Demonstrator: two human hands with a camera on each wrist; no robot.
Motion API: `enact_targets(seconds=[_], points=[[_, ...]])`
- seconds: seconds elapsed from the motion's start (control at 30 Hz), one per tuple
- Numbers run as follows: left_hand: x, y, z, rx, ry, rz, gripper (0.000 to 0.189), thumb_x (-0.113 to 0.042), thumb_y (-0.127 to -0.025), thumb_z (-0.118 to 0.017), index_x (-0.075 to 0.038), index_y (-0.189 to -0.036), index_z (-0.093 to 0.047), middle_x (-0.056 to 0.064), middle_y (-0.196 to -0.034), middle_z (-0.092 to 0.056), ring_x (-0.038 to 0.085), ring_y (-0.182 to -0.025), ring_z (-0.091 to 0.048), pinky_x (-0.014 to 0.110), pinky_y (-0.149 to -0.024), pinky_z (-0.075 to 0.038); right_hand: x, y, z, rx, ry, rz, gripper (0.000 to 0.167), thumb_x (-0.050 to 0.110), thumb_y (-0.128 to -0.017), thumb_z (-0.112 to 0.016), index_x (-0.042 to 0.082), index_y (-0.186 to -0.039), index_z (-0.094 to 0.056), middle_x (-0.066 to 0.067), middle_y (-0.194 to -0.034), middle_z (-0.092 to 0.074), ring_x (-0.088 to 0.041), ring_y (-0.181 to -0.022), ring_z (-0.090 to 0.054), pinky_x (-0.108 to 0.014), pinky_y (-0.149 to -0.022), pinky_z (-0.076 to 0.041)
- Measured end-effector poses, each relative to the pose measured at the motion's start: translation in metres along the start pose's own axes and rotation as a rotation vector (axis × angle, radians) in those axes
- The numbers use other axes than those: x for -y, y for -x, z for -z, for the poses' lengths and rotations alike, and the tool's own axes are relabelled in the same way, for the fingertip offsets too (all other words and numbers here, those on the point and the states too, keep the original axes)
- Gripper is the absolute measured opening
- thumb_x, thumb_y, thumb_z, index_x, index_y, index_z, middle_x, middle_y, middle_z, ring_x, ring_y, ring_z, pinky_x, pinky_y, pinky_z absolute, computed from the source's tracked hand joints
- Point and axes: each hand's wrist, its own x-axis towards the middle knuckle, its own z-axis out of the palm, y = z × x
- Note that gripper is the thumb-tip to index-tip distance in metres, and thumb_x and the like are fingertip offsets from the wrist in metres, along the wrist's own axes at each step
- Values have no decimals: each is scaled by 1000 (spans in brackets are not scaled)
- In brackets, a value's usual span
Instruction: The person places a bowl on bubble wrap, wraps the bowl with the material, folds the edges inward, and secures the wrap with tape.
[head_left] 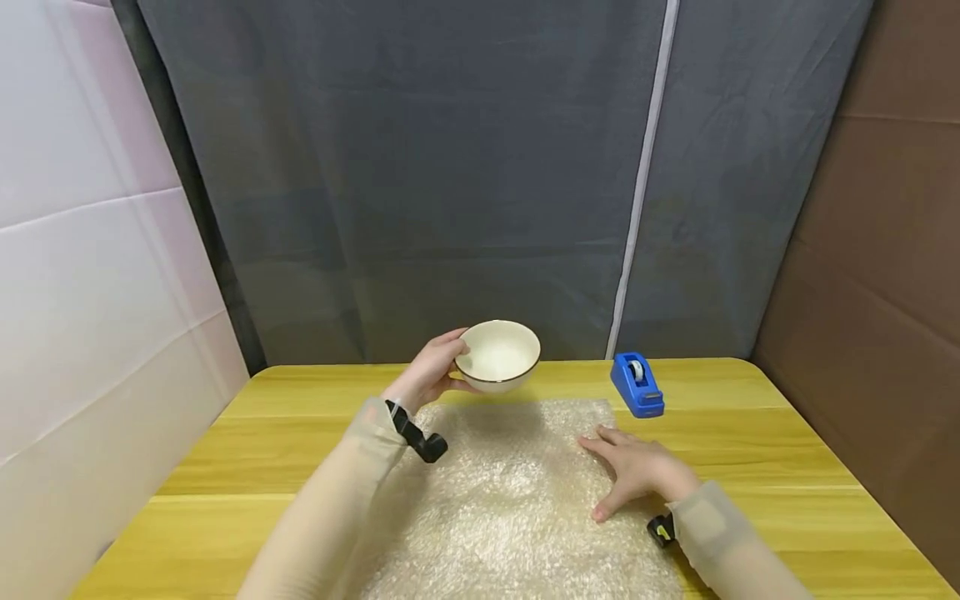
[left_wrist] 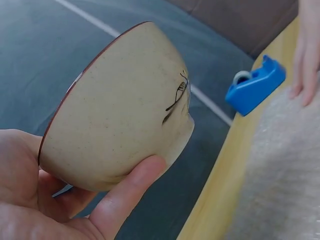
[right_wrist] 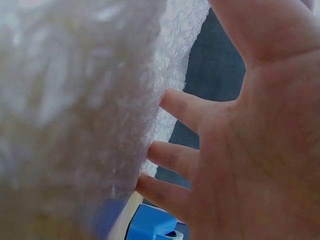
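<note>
A cream bowl (head_left: pixel 498 352) with a thin dark rim is held up above the far part of the table, tilted so its inside faces the head camera. My left hand (head_left: pixel 431 367) grips it from the left side, thumb at the rim. The left wrist view shows the outside of the bowl (left_wrist: pixel 115 105), with a small dark painted mark. Below lies a wide sheet of clear bubble wrap (head_left: pixel 510 492). Near the sheet's right edge is my right hand (head_left: pixel 637 467), fingers spread; in the right wrist view its fingertips touch the bubble wrap (right_wrist: pixel 75 100).
A blue tape dispenser (head_left: pixel 637 387) with a roll of tape stands at the back right, beyond the right hand. The wooden table (head_left: pixel 780 467) ends at a grey curtain (head_left: pixel 450 167) behind. Pale cloth (head_left: pixel 97 250) hangs left, brown cloth (head_left: pixel 877 250) right.
</note>
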Motion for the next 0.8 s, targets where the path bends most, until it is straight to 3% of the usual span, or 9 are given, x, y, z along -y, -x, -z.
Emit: enact_targets(seconds=[0.2,0.4,0.8], points=[[6,17,-3,34,-23,9,53,-6,-93,-40,-3,-146,-38,25,-125,-51,22,-81,-64,44,-64,-60,0,-4,2,1,1,-2,114,58,-58,-86,13,-151,-36,-24,-155,-22,-47,-139,-22,-74,-99,-25],[20,39,-6,97,-32,37,56,-8,-94,-41,-2,-148,-33,27,-127,-50,25,-85,-65,40,-63,-60,1,-5,3,1,-9,-2,114,58,-59,-86,13,-151,-36,-24,-155,-21,-47,-140,-21,-73,-101,-25],[64,65,-14,164,-11,120,56,-6,-93,-42,-3,-149,-33,29,-126,-49,32,-84,-66,39,-60,-60,-2,3,3,-14,-14,-9,114,58,-58,-86,12,-150,-36,-25,-155,-22,-48,-139,-21,-74,-100,-24]])
